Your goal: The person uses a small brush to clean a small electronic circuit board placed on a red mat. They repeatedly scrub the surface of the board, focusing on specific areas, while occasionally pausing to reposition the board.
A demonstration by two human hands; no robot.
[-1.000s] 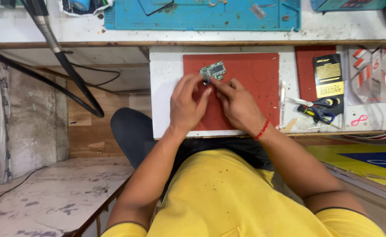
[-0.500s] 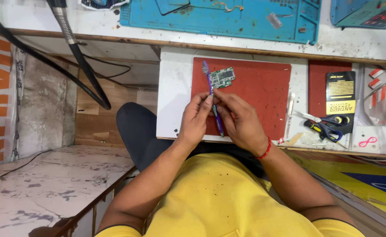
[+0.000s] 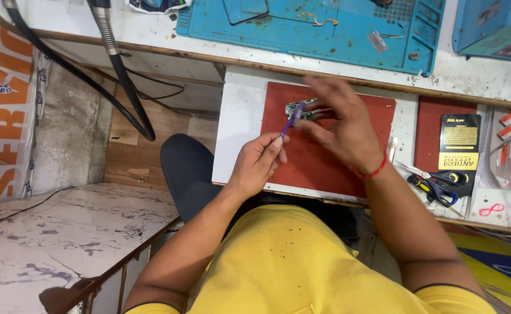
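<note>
Circuit board (image 3: 300, 109): small, green, lying at the upper left of the red mat (image 3: 331, 157), under the right hand (image 3: 339, 125).
Right hand: blurred, over the board; fingers spread, apart.
Left hand (image 3: 256, 166): fingers clamped on a purple brush (image 3: 292, 120), bristle end at the board's left edge. Short, light strokes with the board pinned flat would suit.
Table (image 3: 238, 122): white, carries the mat.
Blue tray mat (image 3: 307, 29): compartments hold small metal scraps and screws.
Scissors (image 3: 435, 186): right of the mat.

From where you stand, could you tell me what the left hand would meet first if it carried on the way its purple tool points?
Most likely the small circuit board: the purple tool in the left hand already points at its near edge, though depth is unclear.
</note>
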